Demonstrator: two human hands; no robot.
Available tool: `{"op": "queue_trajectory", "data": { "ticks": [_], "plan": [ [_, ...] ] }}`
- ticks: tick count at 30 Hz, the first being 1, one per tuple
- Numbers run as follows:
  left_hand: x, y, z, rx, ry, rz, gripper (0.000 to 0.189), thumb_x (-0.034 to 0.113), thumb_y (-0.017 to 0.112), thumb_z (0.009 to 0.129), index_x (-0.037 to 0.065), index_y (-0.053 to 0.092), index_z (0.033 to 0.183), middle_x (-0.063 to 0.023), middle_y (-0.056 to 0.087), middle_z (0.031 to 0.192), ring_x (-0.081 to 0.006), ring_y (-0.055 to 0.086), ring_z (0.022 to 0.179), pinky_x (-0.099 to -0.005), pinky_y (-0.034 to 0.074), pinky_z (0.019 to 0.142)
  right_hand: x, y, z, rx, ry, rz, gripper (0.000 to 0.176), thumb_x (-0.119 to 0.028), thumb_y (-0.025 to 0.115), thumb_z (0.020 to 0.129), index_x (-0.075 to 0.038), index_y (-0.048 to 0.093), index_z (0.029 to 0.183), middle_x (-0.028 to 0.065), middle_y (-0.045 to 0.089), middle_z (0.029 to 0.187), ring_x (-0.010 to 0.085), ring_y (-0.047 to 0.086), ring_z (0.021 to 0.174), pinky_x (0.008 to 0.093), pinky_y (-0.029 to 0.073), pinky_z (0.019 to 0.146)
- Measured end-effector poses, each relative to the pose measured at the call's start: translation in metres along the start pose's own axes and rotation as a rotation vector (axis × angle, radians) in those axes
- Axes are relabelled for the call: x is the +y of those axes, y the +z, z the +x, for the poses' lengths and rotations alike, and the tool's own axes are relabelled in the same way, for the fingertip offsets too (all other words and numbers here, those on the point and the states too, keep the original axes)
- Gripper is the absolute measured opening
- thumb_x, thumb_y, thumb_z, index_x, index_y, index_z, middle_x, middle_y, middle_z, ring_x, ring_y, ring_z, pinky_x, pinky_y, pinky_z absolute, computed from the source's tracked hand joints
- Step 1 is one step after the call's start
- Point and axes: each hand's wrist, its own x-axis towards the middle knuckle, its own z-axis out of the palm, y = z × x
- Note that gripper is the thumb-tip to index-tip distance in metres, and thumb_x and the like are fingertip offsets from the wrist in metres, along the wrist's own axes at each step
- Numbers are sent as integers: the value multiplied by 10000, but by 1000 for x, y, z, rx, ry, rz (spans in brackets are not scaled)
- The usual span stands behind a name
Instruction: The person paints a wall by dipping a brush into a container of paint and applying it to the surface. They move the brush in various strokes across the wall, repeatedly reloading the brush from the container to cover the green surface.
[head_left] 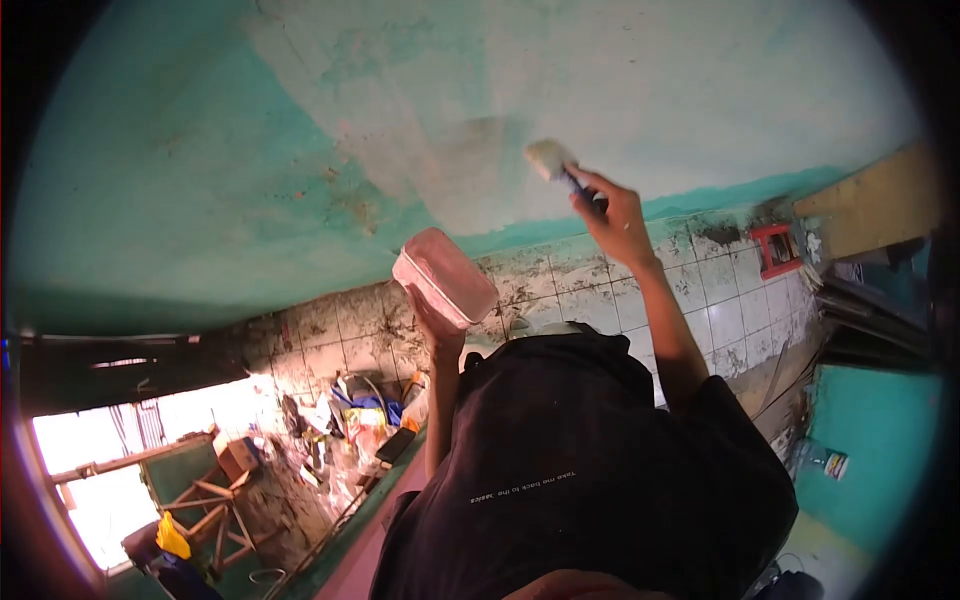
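Note:
My left hand (434, 322) holds a pink rectangular container (430, 262) from below, its open side tilted toward the wall; its contents are hard to make out. Higher and to the right, my right hand (618, 222) is closed around the dark handle of a paintbrush (548, 158). The pale bristles point up and left, close to the wall; whether they touch it I cannot tell. The green wall (200, 170) carries a large whitish painted area (640, 90) behind the brush. Stained, peeling patches show left of that area.
Dirty white tiles (620, 300) run below the painted wall. At lower left lie heaped bags and clutter (350, 430), with a wooden frame (215, 510) beyond. A red-framed opening (777, 250), dark stacked boards (870, 310) and a turquoise surface (880, 430) are on the right.

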Motion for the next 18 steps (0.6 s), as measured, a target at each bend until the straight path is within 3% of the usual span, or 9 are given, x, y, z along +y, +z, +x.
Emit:
{"op": "queue_trajectory", "data": {
  "ticks": [2,6,8,9,11,13,16,17,18],
  "plan": [
    [-3,4,6,-61,-63,-90,724,592,434,990,159,266,1545,-77,361,1540,-325,368,1404,-523,327,1151,-16,-16,26,186,-114,-92,362,-90,649,916,-86,653,1278,100,642,710,114,528,532,275,455,535],
    [-6,7,12,-60,-70,-107,716,625,422,981,182,294,1528,-76,392,1502,-317,389,1381,-545,344,1128,-49,-43,66,308,-161,-226,357,-74,661,888,-88,667,1245,141,659,743,177,572,536,291,487,563],
    [-7,6,17,-70,-86,-131,709,630,422,979,187,310,1521,-72,406,1491,-317,413,1360,-540,362,1116,-55,-39,82,469,-266,-207,354,-83,661,883,-96,672,1236,157,685,787,229,645,594,316,513,593],
    [-7,7,18,-77,-86,-129,709,630,422,979,187,310,1521,-72,406,1491,-317,413,1360,-540,362,1116,-40,-26,89,538,-318,-231,372,-68,656,910,-119,657,1278,113,650,725,122,532,522,260,457,537],
    [-5,11,17,-78,-90,-149,699,626,420,981,194,312,1521,-67,408,1491,-319,426,1348,-545,374,1106,7,5,94,512,-247,-450,263,-124,636,888,-100,691,1144,197,686,805,359,683,711,425,542,641],
    [-3,8,17,-80,-79,-111,718,628,416,982,195,280,1539,-72,373,1522,-324,389,1381,-542,348,1127,53,34,88,284,60,-505,275,-145,625,848,-112,703,1110,207,692,837,385,685,777,464,559,729],
    [4,14,11,-95,-79,-72,732,627,397,988,194,245,1558,-77,333,1554,-327,349,1417,-538,321,1149,105,47,86,116,159,-588,282,-144,615,836,-132,716,1100,209,695,821,396,682,786,480,561,751],
    [8,15,8,-107,-90,-71,726,625,383,993,192,243,1559,-78,329,1556,-324,346,1420,-538,319,1150,84,35,91,19,216,-595,301,-146,615,825,-153,727,1104,199,699,802,397,682,795,487,565,767],
    [11,15,5,-101,-90,-66,726,625,383,993,192,243,1559,-78,329,1556,-324,346,1420,-538,319,1150,61,22,93,93,88,-590,295,-145,611,837,-149,728,1108,194,687,764,388,681,768,471,563,733]
  ]
}}
